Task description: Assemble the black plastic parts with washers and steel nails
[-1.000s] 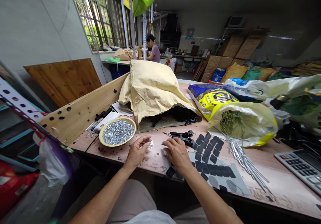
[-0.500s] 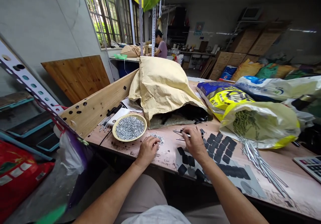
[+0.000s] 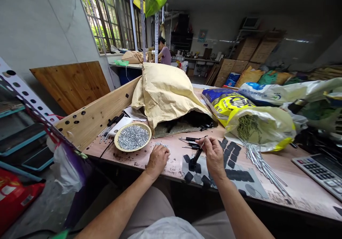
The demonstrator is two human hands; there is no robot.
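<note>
My left hand [image 3: 157, 160] rests on the table with its fingers curled together at the near edge of a small pile of metal nuts [image 3: 163, 146]. Whatever its fingertips pinch is hidden. To its left stands a cream bowl [image 3: 116, 147] full of the same small silvery nuts. In my right hand [image 3: 215, 157], thumb and fingers grip the upper end of a slim black plastic piece [image 3: 197, 156], tilted over a grey sheet [image 3: 256, 185] bearing black pads [image 3: 239, 175]. Thin metal rods with black handles [image 3: 191, 145] lie just beyond that hand.
A large paper sack [image 3: 168, 92] gapes toward me, black parts inside. Right of it, a yellow-and-blue bag [image 3: 232, 101] spills long metal rods [image 3: 263, 169]. A calculator [image 3: 317, 169] lies at the right. More black-handled rods [image 3: 109, 127] lie behind the bowl. A person [image 3: 165, 54] sits farther back.
My right hand has turned upright and now holds the black piece over the pads. My left hand stays by the small nut pile. The whole view has shifted slightly.
</note>
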